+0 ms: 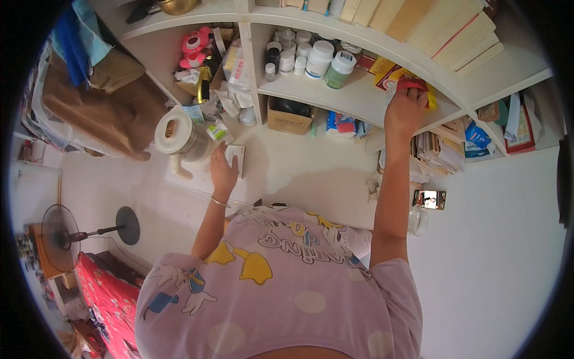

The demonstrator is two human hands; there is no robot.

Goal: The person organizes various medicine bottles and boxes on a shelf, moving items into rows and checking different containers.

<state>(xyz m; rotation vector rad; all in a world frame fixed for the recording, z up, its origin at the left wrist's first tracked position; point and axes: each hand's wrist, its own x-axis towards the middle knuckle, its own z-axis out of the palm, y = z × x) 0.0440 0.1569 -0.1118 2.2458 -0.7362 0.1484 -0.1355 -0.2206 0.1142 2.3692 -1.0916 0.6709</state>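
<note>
My right hand (407, 110) reaches onto the middle shelf at the right, its fingers closed on a red packet (411, 84). Just behind it lie yellow and red boxes (389, 75). On the desk at the left, my left hand (224, 170) rests against a small white box (240, 157); whether it grips the box cannot be told. A green and white packet (218, 132) lies just beyond those fingertips. Left of this hand stands a clear pitcher with a cream lid (176, 130). White bottles (319, 59) and a green jar (340, 70) stand on the middle shelf.
A cardboard box (289, 117) sits under the shelf. Stacked papers (432, 152) fill the lower right compartment. A glass mug (418, 222) and a lit phone (429, 199) are beside my right arm. Brown cloth (103, 107) hangs at the left; a standing fan (61, 238) is farther back.
</note>
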